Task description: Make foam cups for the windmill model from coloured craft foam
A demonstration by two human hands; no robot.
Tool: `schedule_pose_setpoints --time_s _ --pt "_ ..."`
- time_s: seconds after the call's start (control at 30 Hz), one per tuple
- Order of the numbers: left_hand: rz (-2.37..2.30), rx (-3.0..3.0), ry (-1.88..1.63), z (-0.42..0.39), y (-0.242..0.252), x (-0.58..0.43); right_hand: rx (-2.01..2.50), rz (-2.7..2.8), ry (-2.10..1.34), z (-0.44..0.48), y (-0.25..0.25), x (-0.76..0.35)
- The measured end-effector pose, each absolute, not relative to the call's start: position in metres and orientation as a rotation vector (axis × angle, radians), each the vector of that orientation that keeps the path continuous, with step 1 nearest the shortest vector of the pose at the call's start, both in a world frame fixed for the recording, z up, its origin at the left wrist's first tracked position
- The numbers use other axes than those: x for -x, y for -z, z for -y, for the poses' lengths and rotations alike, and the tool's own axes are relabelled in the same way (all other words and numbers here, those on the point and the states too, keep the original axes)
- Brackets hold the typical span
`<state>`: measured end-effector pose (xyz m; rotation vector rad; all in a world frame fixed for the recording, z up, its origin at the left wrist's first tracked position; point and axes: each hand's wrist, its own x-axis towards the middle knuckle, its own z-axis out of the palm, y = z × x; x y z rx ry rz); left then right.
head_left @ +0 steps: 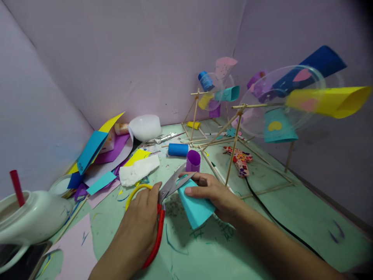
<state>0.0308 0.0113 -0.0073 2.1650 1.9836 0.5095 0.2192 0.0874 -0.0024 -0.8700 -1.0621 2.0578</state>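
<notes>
My left hand (136, 227) is closed around the red and yellow handles of a pair of scissors (164, 191). The scissor blades are spread apart at the upper end of a turquoise paper tube (194, 206). Fingers of my right hand (214, 189) pinch that tube, thumb on top, its wide end tilted toward me. Just beyond the blades a purple paper tube (193, 161) stands upright on the table. Behind it a blue paper tube (178, 149) lies on its side.
Paper-cup wheels on stick frames (239, 116) stand at the right. A glue gun (240, 158) with a black cable lies beneath. Coloured paper sheets (92, 149), crumpled white tissue (139, 170) and a white teapot-like vessel (37, 212) are at the left. The table (215, 252) is green.
</notes>
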Motion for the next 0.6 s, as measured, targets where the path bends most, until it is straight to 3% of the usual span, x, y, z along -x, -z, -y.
schedule_pose_setpoints --time_s 0.6 --pt "-2.08 -2.101 -0.274 -0.0098 0.0062 -0.0332 0.882 1.28 -1.949 -0.0851 0.0072 -0.2221"
